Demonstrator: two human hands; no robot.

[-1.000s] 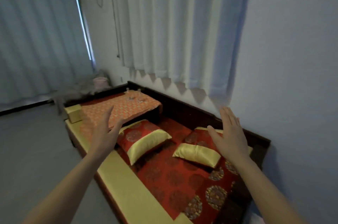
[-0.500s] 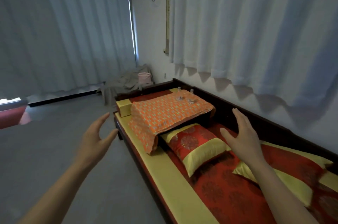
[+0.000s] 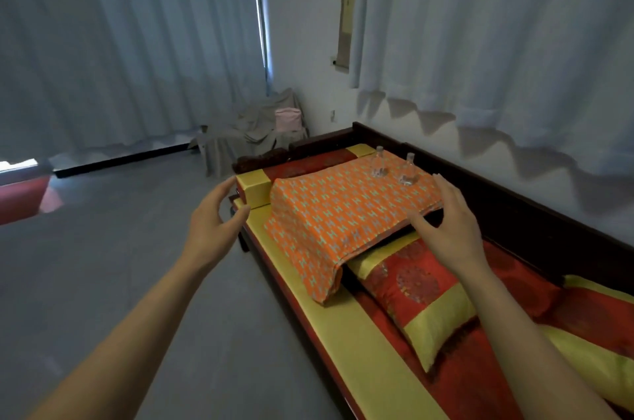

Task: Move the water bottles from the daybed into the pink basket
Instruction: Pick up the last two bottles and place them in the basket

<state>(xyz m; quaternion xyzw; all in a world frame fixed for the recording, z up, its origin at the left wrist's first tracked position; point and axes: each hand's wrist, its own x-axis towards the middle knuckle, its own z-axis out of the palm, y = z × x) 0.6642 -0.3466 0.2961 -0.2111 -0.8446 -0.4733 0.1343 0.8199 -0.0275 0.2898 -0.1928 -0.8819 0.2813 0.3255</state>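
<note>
Fingers spread and empty on left hand [image 3: 214, 213], off the orange cloth [image 3: 346, 210] over bare floor. Two water bottles [image 3: 392, 167] upright at cloth's far edge. Right hand [image 3: 449, 227] open over cloth's near edge, likely nearer for reaching. Pink basket [image 3: 287, 119] well beyond.

Left hand [image 3: 214, 220], right hand [image 3: 446, 224] outstretched, empty

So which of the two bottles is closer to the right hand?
The right-side bottle, standing just beyond the right hand fingertips. The other bottle stands farther left on the orange cloth.
</note>
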